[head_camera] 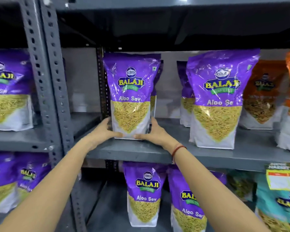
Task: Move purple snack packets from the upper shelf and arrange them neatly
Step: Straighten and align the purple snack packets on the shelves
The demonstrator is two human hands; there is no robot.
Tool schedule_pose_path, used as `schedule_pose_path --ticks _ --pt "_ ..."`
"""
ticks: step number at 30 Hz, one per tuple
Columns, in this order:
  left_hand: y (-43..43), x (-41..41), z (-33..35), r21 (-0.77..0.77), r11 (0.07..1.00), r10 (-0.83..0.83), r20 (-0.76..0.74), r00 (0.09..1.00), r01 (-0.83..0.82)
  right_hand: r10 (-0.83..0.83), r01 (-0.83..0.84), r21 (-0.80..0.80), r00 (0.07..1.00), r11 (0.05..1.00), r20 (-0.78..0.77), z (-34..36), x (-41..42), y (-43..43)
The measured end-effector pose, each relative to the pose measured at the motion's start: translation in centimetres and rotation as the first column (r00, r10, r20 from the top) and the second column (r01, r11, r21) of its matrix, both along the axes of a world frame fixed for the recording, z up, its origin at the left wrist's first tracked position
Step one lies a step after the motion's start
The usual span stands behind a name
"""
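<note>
A purple Aloo Sev packet (131, 94) stands upright on the grey upper shelf (132, 150), near its left end. My left hand (105, 131) grips its lower left corner and my right hand (151, 133) grips its lower right corner. Another purple packet is partly hidden right behind it. A second front purple packet (219, 99) stands to the right on the same shelf, with one more behind it. On the shelf below stand two purple packets (144, 195), (189, 203).
Orange packets (261, 96) fill the right end of the upper shelf. A grey perforated upright (54, 84) divides this rack from the left rack, which holds more purple packets (8, 89). A teal packet (281, 206) and a price tag (283, 176) sit at lower right.
</note>
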State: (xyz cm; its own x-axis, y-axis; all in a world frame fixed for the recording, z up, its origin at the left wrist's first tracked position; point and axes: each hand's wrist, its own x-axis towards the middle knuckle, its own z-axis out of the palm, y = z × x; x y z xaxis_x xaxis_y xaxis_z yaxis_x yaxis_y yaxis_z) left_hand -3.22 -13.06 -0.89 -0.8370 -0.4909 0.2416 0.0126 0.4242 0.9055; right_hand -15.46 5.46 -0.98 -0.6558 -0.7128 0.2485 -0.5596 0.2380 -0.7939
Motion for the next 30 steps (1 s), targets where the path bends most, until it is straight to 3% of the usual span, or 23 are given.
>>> schedule_pose_path --ticks 7,12,30 --pt "-1.0 0.6 -0.2 -0.158 0.984 -0.071 0.055 0.996 0.079 0.017 -0.011 -0.088 0.998 0.996 0.067 -0.9 -1.2 0.4" --pt "-1.4 2.3 -0.2 -0.141 0.974 -0.165 0.092 0.982 0.177 0.056 -0.053 -0.070 0.997 0.996 0.051 -0.8 -0.7 1.8" --pt "-0.7 3.2 -0.1 -0.202 0.966 -0.147 0.080 0.986 0.160 0.019 -0.019 -0.015 1.000 1.000 -0.018 -0.5 0.2 2.3"
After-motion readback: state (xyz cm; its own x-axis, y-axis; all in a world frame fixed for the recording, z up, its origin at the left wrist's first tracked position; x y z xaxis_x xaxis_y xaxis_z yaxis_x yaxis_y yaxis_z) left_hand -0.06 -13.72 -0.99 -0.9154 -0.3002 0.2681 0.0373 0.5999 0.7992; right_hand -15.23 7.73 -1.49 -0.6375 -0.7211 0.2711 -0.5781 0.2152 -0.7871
